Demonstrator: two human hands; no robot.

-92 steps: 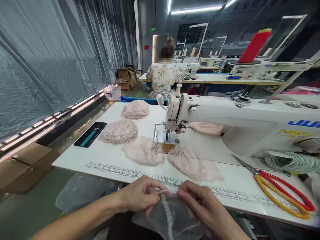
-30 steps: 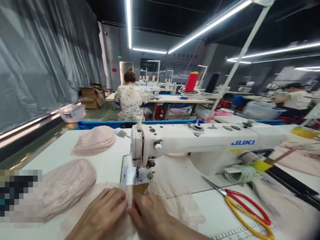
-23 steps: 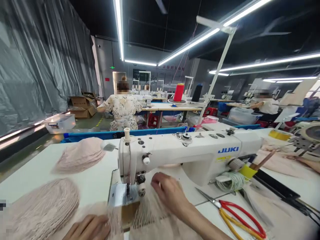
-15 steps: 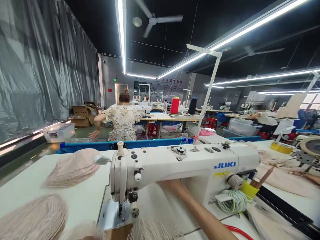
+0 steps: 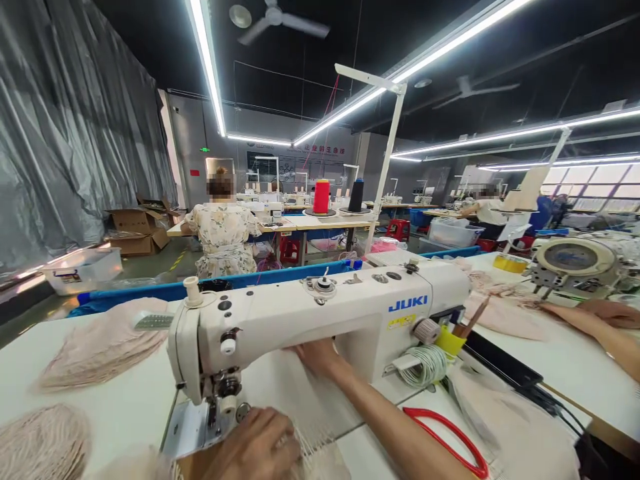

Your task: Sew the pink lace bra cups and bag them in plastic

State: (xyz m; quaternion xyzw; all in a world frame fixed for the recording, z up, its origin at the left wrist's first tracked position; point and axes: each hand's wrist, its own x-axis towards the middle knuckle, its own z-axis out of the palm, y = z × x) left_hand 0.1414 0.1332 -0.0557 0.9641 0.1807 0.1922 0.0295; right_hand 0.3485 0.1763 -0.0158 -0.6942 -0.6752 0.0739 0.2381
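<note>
well, left hand (image 5: 255,445) fingers curl gripping mesh fabric (image 5: 307,400); right hand (image 5: 320,357) fingers hidden under sewing machine (image 5: 325,313), unclear.

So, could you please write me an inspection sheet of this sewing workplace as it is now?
Surface: white table, largely taken up by machine and cloth.
Job's things: JUKI sewing machine; pale mesh fabric lying under its arm.
Clutter: stack of pink pieces, second stack, red-handled scissors, yellow cup with a pencil.
Grippers: left hand on the fabric by the needle; right hand on the fabric under the machine arm, fingers partly hidden.
Cables: coil of white cord beside the machine; black cable at right.
Surroundings: person in floral top at the next table, another person's hand, cardboard boxes.
</note>
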